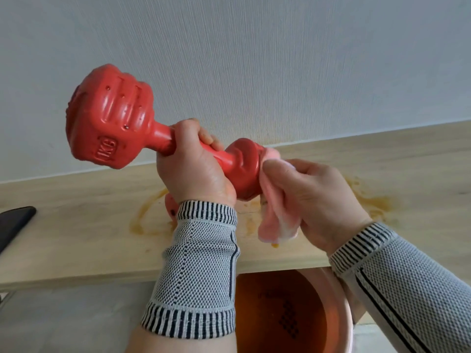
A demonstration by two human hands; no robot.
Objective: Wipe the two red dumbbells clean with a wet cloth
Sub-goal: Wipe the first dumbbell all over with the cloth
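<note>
A red dumbbell with fist-shaped ends, marked 1KG, is held up in the air above a wooden table. My left hand is shut around its handle. My right hand holds a pale pink cloth pressed against the dumbbell's nearer, right-hand end. A small piece of a second red object, possibly the other dumbbell, shows on the table behind my left wrist; most of it is hidden.
Orange-brown stains ring the tabletop around my hands. A pink basin with orange-tinted water stands on the floor below the table's front edge. A dark flat object lies at the table's left edge. A pale wall rises behind.
</note>
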